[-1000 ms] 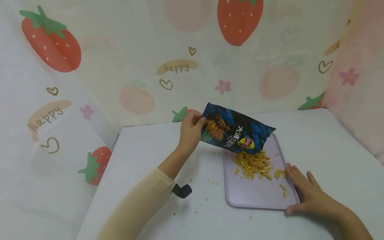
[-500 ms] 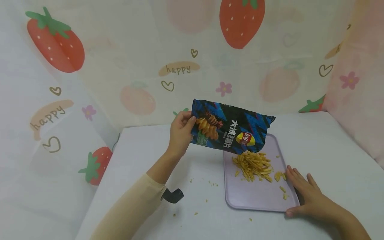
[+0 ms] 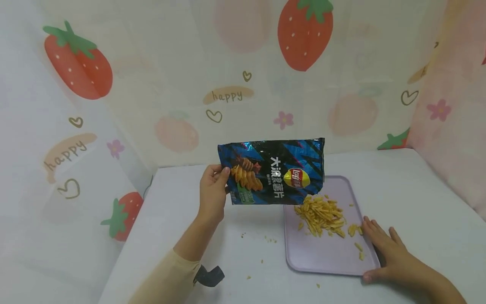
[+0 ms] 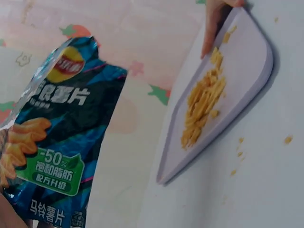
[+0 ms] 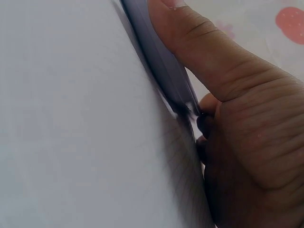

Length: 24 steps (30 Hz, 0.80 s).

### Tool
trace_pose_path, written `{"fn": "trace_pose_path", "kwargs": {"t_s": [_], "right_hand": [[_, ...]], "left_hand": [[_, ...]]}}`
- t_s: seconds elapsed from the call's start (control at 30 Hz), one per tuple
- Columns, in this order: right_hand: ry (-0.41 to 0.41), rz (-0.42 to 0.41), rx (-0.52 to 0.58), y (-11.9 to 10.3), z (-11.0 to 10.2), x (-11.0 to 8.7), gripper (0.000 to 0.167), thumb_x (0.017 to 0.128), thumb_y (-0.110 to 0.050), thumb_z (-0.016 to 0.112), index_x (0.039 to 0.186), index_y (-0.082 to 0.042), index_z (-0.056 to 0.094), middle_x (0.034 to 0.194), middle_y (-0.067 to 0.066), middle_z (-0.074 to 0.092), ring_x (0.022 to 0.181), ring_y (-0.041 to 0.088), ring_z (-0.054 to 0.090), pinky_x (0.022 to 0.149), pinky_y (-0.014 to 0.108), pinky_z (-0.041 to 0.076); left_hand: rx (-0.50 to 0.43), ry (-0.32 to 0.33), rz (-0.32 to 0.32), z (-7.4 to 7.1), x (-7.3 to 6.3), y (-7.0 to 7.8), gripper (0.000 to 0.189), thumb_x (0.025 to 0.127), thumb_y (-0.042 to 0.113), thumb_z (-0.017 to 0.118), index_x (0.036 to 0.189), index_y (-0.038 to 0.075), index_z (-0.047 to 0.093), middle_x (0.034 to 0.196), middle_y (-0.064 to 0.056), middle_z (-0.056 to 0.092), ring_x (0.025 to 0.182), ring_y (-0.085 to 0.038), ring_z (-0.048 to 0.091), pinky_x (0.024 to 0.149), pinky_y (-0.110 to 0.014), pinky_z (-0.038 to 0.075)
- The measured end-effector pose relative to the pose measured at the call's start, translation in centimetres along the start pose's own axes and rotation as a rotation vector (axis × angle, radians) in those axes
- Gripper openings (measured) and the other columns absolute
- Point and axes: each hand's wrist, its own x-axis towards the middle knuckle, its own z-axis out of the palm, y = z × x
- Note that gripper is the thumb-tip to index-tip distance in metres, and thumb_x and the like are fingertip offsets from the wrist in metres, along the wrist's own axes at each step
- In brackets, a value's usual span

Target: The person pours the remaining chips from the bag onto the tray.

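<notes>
My left hand (image 3: 213, 192) pinches the bottom end of a blue and black potato chip bag (image 3: 262, 185), thumb in front. The bag is held sideways in the air, its printed face toward me and its torn end to the right, overlapping the far left part of a lilac tray (image 3: 322, 261) in the head view. A heap of crinkled yellow chips (image 3: 320, 217) lies on the tray. My right hand (image 3: 398, 257) rests at the tray's near right corner, fingers stretched along the right side and thumb at the front edge. The right wrist view shows that thumb against the rim (image 5: 159, 61).
Small crumbs (image 4: 240, 154) are scattered on the white table (image 3: 250, 287) left of the tray and before it. A few loose chips (image 3: 355, 230) lie near the tray's right edge. Strawberry-printed cloth (image 3: 228, 50) walls the table's back and sides. A black strap piece (image 3: 209, 276) sticks out at the left sleeve.
My left hand has moved left and a little down with the chip bag. The bag has turned from slanting down to the right to nearly level. The right hand stays at the tray.
</notes>
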Motion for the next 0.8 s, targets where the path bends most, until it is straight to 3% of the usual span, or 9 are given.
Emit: {"fn": "trace_pose_path", "kwargs": {"t_s": [0.13,0.3,0.43,0.67,0.8], "right_hand": [[0.006,-0.007,-0.014,0.1,0.1,-0.1,0.131,0.066,-0.046,0.091,0.162,0.002,0.015,0.170,0.019,0.004,0.149,-0.011,-0.016,0.114,0.018,-0.025],[0.012,-0.022,-0.006,0.2,0.1,-0.1,0.132,0.066,-0.045,0.092,0.162,0.001,0.014,0.171,0.014,0.002,0.149,-0.011,-0.015,0.114,0.018,-0.026],[0.009,-0.017,-0.014,0.3,0.4,-0.2,0.134,0.065,-0.046,0.092,0.162,0.001,0.014,0.171,0.011,0.000,0.148,-0.011,-0.017,0.113,0.018,-0.027],[-0.005,0.007,-0.019,0.1,0.1,-0.1,0.132,0.067,-0.047,0.091,0.162,0.002,0.014,0.169,0.023,0.005,0.148,-0.012,-0.017,0.113,0.018,-0.027],[-0.001,-0.004,-0.019,0.1,0.1,0.0,0.132,0.066,-0.046,0.091,0.162,0.001,0.013,0.171,0.017,0.003,0.148,-0.012,-0.017,0.113,0.017,-0.026]], "left_hand": [[-0.041,0.070,-0.064,-0.7,-1.3,-1.2,0.022,0.107,0.024,0.056,0.123,0.009,0.055,0.122,-0.011,0.070,0.111,-0.023,0.067,0.088,-0.039,0.057],[-0.037,0.124,-0.111,-1.4,-2.8,-1.6,0.026,0.108,0.024,0.055,0.129,0.010,0.053,0.128,-0.009,0.069,0.113,-0.024,0.067,0.091,-0.040,0.058],[-0.061,0.137,-0.138,-2.2,-3.6,-1.9,0.028,0.108,0.021,0.053,0.134,0.011,0.050,0.130,-0.011,0.068,0.115,-0.024,0.067,0.089,-0.038,0.059],[-0.094,0.150,-0.163,-2.8,-4.2,-2.3,0.030,0.109,0.018,0.051,0.137,0.009,0.047,0.135,-0.015,0.064,0.120,-0.025,0.065,0.090,-0.038,0.059],[-0.146,0.150,-0.190,-2.9,-4.3,-2.1,0.030,0.109,0.016,0.050,0.138,0.009,0.045,0.137,-0.016,0.062,0.120,-0.025,0.065,0.090,-0.038,0.059]]}}
